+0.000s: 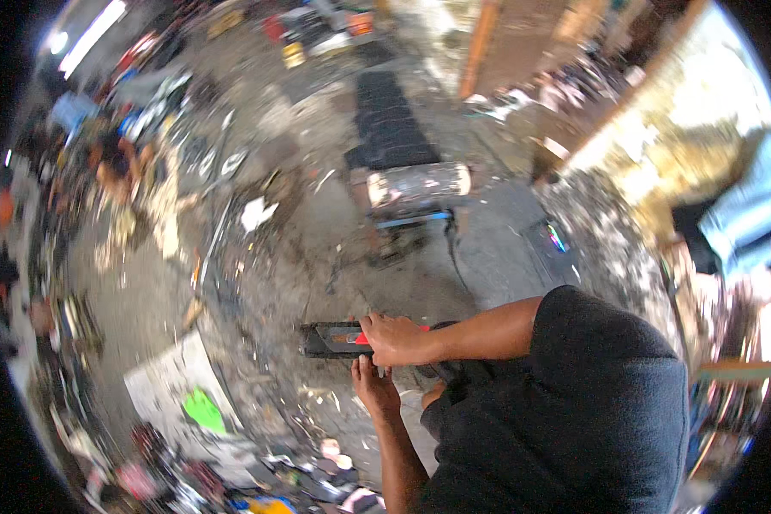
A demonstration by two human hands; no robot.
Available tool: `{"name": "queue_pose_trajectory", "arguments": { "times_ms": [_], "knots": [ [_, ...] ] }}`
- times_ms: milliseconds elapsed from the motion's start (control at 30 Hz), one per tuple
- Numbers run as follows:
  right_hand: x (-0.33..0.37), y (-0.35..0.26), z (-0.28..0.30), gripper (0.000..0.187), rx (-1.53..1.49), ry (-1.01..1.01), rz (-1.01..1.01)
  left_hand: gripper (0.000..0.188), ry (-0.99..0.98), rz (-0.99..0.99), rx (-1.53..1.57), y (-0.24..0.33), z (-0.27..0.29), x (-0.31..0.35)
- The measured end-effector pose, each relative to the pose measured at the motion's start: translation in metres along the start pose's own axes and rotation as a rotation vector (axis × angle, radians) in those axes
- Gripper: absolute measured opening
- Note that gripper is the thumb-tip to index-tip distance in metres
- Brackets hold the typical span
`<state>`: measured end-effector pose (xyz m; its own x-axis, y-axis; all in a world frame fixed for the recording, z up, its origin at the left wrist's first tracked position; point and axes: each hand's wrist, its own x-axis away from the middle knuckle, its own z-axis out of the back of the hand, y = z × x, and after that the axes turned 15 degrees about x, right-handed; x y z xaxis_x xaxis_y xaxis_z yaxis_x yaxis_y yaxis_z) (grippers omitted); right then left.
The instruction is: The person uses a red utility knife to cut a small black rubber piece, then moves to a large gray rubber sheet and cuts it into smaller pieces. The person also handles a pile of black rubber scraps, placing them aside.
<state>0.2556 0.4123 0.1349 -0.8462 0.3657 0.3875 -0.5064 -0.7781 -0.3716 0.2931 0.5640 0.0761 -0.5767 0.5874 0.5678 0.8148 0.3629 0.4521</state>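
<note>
Over the dusty grey floor, my right hand is closed on a long flat black object with grey and red parts. Blur hides exactly what kind of thing it is. From below, my left hand holds its near edge with bent fingers, close beside my right hand. The object's free end points left. My right palm covers the other end, where a bit of red shows.
Ahead lies a worn cylindrical piece with a blue bar, beyond it a black strip. Lower left, a pale sheet bears a green piece. Scraps lie near. At left a blurred person seems to sit.
</note>
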Motion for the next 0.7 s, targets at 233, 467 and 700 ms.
{"name": "queue_pose_trajectory", "arguments": {
  "times_ms": [233,467,700],
  "knots": [
    [0.116,0.103,0.081,0.070,-0.287,0.138,-0.364,0.028,-0.160,0.342,-0.353,-0.044,-0.136,-0.005],
    [0.176,0.237,0.104,0.076,-0.457,0.503,-0.543,0.033,-0.398,0.536,-0.626,-0.150,-0.272,-0.046],
    [0.222,0.430,0.159,0.067,-0.585,0.571,-0.638,0.060,-0.314,0.623,-0.802,-0.322,-0.397,-0.126]
  ]
}}
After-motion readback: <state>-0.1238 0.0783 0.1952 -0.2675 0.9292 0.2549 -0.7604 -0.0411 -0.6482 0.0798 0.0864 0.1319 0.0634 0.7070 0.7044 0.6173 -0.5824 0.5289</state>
